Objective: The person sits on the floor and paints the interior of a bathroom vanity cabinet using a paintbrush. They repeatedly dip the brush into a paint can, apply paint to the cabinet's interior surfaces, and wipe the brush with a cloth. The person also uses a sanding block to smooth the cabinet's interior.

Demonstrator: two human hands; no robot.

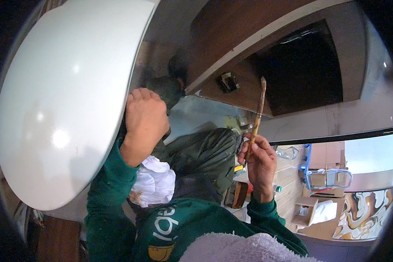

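A slim, stained paintbrush [258, 109] stands almost upright in my right hand [262, 163], its pale bristle tip up. Thumb and fingers pinch the lower part of its handle. My left hand [146, 120] is closed in a fist beside the rim of a large glossy white panel [70, 100] with a rounded end. Its fingertips are hidden, so what they hold, if anything, does not show. Below that wrist, against my body, is a crumpled white cloth [155, 181] with a brownish stain.
A brown wooden unit [236, 56] with a dark recess [310, 65] rises ahead on the right; a small dark box [228, 82] is on it. To the right, a clear plastic bottle [287, 153], cardboard boxes [325, 179] and a marbled panel [366, 214] occupy the floor area.
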